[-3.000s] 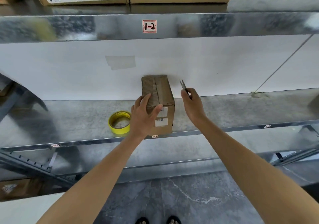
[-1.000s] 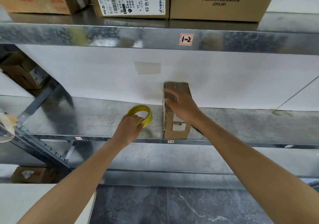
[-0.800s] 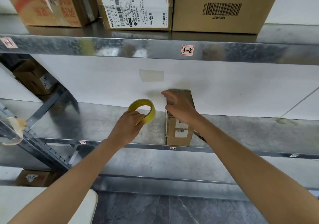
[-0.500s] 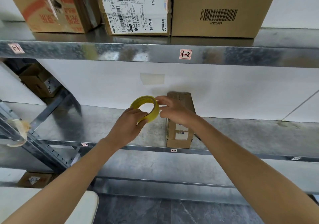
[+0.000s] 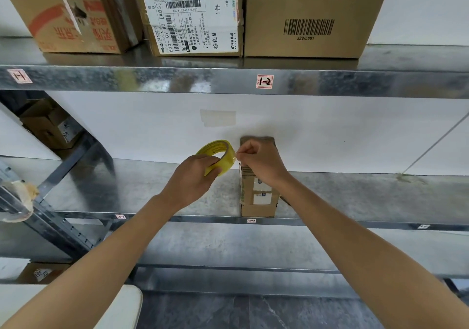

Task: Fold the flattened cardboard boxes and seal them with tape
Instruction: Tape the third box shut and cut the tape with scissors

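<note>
A small folded cardboard box (image 5: 257,200) stands upright on the middle metal shelf (image 5: 355,196), at its front edge. My left hand (image 5: 189,177) holds a yellow roll of tape (image 5: 218,152) lifted above the shelf, just left of the box. My right hand (image 5: 261,161) is in front of the box's upper part, with its fingertips pinched at the roll's right rim, on the tape end. The box's top is mostly hidden behind that hand.
Three larger cardboard boxes (image 5: 309,16) sit on the upper shelf (image 5: 152,80). More boxes (image 5: 48,125) stand behind the slanted frame at the left. A wad of used tape (image 5: 21,196) hangs on the left rail. A white surface (image 5: 121,308) lies below.
My left hand picked the tape roll off the shelf and raised it. My right hand left the scissors and the box top and moved to pinch the roll's edge.
</note>
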